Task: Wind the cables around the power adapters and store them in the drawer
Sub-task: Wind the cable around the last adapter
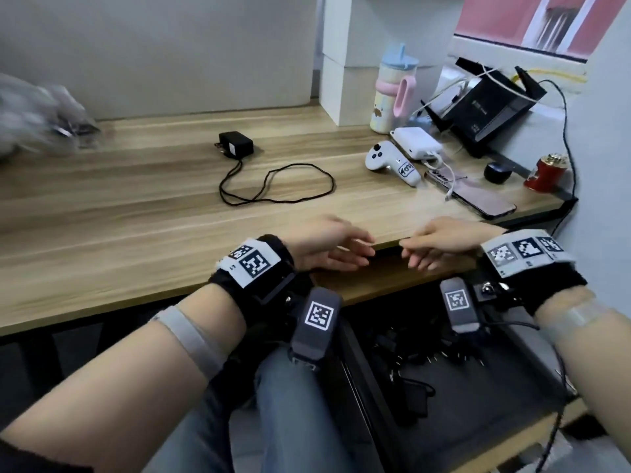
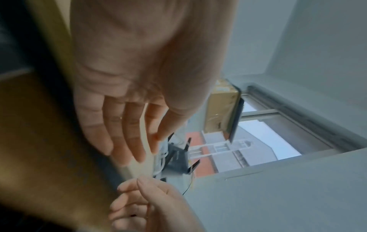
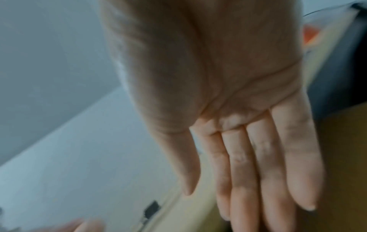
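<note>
A black power adapter [image 1: 236, 145] lies on the wooden desk [image 1: 102, 206] with its thin black cable [image 1: 276, 186] spread in loose loops beside it. Below the desk's front edge a dark drawer [image 1: 478, 404] stands pulled out, holding several black adapters [image 1: 409, 387] with cables. My left hand [image 1: 336, 247] and right hand [image 1: 433, 249] hover at the desk's front edge above the drawer, fingertips nearly meeting. Both hold nothing, and their fingers are straight in the wrist views: the left hand [image 2: 129, 125], the right hand [image 3: 248, 149]. The adapter [image 3: 152, 211] shows small and blurred past the right hand.
At the desk's right end stand a pastel bottle [image 1: 392, 93], a white game controller [image 1: 392, 162], a white charger [image 1: 416, 143], a phone [image 1: 474, 196], a black router [image 1: 488, 107] and a red figurine [image 1: 546, 172]. A crumpled plastic bag [image 1: 37, 114] lies at the far left. My knees [image 1: 290, 404] are below the desk.
</note>
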A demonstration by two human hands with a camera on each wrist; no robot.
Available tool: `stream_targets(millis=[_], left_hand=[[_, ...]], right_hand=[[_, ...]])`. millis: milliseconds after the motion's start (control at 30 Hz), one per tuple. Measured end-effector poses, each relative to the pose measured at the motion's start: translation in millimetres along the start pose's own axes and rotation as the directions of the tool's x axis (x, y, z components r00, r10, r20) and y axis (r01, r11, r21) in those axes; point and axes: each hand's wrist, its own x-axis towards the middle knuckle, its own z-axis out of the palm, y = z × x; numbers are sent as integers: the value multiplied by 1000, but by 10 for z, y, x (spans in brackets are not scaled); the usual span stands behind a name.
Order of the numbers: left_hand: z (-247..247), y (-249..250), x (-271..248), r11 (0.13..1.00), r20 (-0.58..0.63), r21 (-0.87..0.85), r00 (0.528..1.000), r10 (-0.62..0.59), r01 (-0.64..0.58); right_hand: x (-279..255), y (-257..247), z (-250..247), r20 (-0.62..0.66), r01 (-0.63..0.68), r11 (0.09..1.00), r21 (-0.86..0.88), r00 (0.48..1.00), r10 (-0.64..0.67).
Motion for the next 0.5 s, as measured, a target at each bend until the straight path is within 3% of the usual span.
stream_targets(millis=[167,300,500], left_hand=[[-586,499,-104,986,-195,5,967,163,-165],[-1133,705,-50,977,-343,-83,926,159,-198],[-1833,746,125,971,-468,-154,879,92,-184]], right_hand=[[83,-901,-60,-62,219,976,-2,974,-218],[394,-1557,40,-48,303,953,11,952,-302],[972,-2237,310,-57,303,952,38,952,-300]])
